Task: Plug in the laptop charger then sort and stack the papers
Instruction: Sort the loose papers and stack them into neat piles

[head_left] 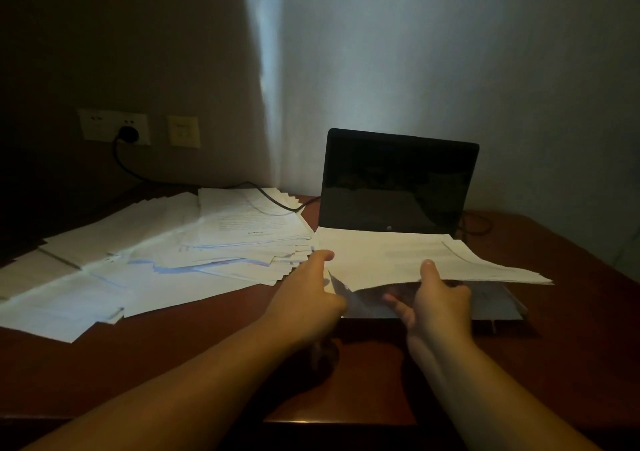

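Note:
An open black laptop (pixel 398 180) stands on the brown desk (pixel 207 353), its screen dark. A sheaf of white papers (pixel 408 253) is lifted over its keyboard. My left hand (pixel 311 294) pinches the sheaf's near left corner, thumb on top. My right hand (pixel 440 298) grips its near edge, thumb on top and fingers underneath. Many loose white papers (pixel 180 249) lie spread and overlapping on the desk to the left. The black charger plug (pixel 128 134) sits in the wall socket (pixel 114 126), and its cable (pixel 273 201) runs over the papers toward the laptop.
A second wall plate (pixel 183 131) is next to the socket. More dark cable (pixel 478 223) lies behind the laptop on the right. Bare desk shows in front of the papers and to the right of the laptop. The desk's front edge (pixel 339 423) is near me.

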A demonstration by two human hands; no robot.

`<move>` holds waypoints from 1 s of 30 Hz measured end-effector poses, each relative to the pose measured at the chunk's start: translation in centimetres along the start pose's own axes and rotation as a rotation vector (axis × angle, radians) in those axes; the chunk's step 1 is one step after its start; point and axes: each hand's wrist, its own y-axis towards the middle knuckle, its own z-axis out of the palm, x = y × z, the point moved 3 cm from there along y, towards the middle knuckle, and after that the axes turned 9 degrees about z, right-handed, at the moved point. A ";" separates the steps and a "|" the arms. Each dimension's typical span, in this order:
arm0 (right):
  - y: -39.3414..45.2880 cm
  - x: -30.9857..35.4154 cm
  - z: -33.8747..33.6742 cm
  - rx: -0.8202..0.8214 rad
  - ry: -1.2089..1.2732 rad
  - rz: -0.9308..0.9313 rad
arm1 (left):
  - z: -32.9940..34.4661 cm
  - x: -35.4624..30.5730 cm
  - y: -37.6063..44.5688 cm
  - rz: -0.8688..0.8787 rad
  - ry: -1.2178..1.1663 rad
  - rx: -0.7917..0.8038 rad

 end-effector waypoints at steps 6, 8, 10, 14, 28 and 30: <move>-0.7 -0.9 -0.2 0.033 -0.075 0.082 | -0.2 -0.5 -0.4 0.158 0.153 0.095; -1.0 -0.8 -0.3 0.029 -0.137 0.079 | 0.0 -0.4 -0.2 0.179 0.313 0.121; -1.1 -0.8 -0.5 0.040 -0.180 0.093 | 0.2 -0.3 0.1 0.182 0.422 0.115; -1.8 -0.9 -1.5 0.057 -0.145 0.158 | 0.7 -0.3 0.5 0.236 0.574 0.123; -1.2 -1.9 -1.2 0.118 -0.229 0.071 | 1.5 -0.7 1.7 0.222 0.630 0.105; -1.4 -2.0 -1.1 0.131 -0.278 0.025 | 1.4 -0.6 1.9 0.208 0.616 0.082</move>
